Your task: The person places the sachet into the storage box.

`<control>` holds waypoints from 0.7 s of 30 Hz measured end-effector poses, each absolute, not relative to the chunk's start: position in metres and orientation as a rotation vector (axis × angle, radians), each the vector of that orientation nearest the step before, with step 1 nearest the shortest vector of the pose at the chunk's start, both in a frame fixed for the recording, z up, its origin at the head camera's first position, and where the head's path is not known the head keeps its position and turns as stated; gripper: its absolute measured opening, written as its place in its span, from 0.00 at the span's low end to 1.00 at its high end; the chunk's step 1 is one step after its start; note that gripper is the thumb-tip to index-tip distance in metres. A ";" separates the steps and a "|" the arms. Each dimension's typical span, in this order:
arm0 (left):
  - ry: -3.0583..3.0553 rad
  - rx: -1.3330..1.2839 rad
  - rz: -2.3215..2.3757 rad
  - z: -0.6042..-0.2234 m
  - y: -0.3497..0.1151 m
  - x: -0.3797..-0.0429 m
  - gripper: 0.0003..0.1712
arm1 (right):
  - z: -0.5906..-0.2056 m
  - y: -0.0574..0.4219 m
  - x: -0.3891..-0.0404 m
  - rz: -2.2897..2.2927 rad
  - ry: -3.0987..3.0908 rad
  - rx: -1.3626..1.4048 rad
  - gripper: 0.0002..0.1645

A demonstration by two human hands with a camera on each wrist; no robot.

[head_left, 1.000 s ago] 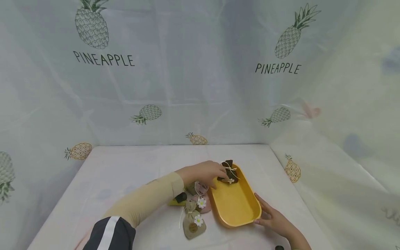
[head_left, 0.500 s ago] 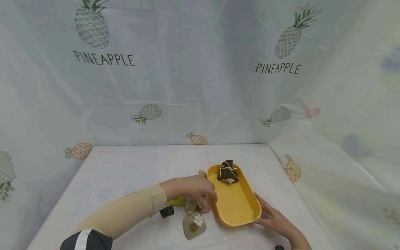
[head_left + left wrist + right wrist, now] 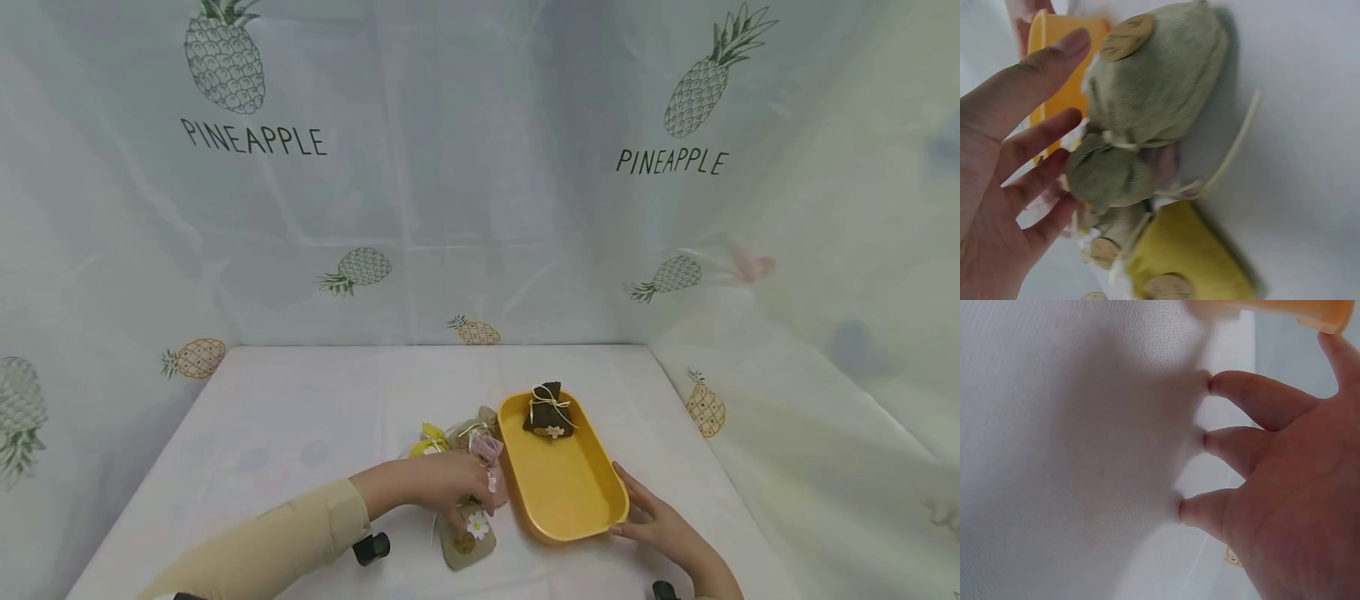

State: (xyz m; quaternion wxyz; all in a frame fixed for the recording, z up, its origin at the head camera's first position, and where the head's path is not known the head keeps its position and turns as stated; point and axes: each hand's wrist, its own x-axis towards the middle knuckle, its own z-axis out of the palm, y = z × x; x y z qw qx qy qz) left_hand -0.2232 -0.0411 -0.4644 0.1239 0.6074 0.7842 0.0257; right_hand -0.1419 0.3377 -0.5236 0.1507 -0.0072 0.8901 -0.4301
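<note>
My left hand (image 3: 453,483) is over a small olive-green cloth pouch (image 3: 471,557) that carries a white daisy. In the left wrist view the thumb and fingers are extended beside the tied neck of this olive-green pouch (image 3: 1160,69), not closed around it. A pink pouch (image 3: 487,448) lies just beyond the fingers, partly covered. My right hand (image 3: 660,525) touches the near right corner of a yellow tray (image 3: 577,500); in the right wrist view its thumb meets the tray wall (image 3: 1310,307) while several fingertips rest on the white cloth. Inside the tray's far end sits a dark brown pouch (image 3: 546,412) tied with cream cord.
Behind the left hand lie a yellow pouch (image 3: 432,437) and a beige pouch (image 3: 463,430), close against the tray's left side. White cloth (image 3: 315,392) covers the tabletop. A pineapple-print curtain (image 3: 465,167) rises at the back and on both sides.
My left hand has drawn back from the brown pouch in the tray, moving left and nearer, down to the olive-green pouch. My right hand has stayed at the tray.
</note>
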 end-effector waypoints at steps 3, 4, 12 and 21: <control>2.317 1.761 0.091 -0.474 -0.047 -0.221 0.27 | -0.525 0.338 -0.142 -1.250 2.550 -0.011 0.57; 2.326 1.753 0.089 -0.477 -0.048 -0.220 0.27 | -0.526 0.338 -0.142 -1.249 2.552 -0.007 0.56; 2.355 1.826 0.059 -0.492 -0.057 -0.215 0.34 | -0.525 0.334 -0.142 -1.217 2.565 -0.001 0.56; 2.388 1.823 0.072 -0.495 -0.056 -0.209 0.33 | -0.520 0.325 -0.141 -1.145 2.614 0.023 0.58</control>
